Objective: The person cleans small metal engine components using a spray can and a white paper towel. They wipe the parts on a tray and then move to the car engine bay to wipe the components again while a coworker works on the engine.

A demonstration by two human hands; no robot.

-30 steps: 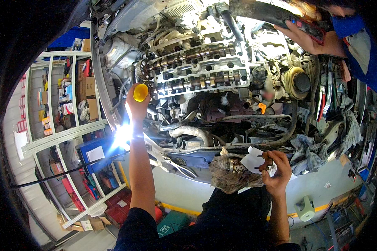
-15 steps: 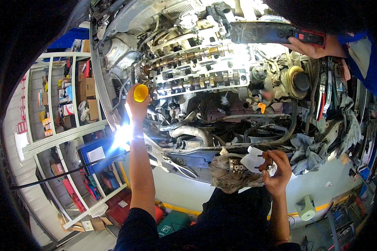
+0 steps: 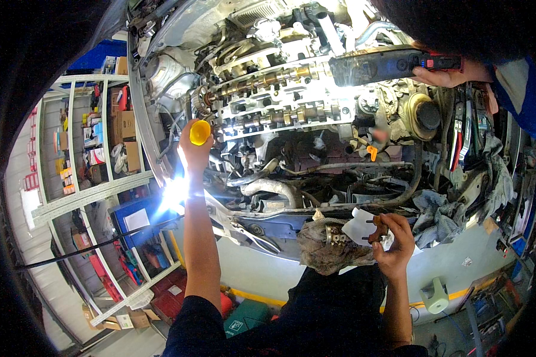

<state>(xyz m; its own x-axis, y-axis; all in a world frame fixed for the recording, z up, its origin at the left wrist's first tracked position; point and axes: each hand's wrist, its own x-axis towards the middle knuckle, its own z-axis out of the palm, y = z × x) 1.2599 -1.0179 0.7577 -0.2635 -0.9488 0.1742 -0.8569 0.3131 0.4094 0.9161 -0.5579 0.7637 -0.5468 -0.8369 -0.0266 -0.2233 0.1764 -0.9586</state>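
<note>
Left hand (image 3: 194, 156) grips yellow object (image 3: 201, 132); right hand (image 3: 397, 245), brown part (image 3: 378, 228); shelves (image 3: 89, 197) hold boxes (image 3: 128, 122).

Left of my view I make out pale metal shelving (image 3: 95, 191), its bays packed with cardboard boxes (image 3: 124, 124) and bright packets. A harsh white light (image 3: 175, 194) flares near it. Lower right, I see grey floor (image 3: 424, 322) — a yellow stripe (image 3: 457, 296) across it — and a pale green stool (image 3: 436, 299).
</note>
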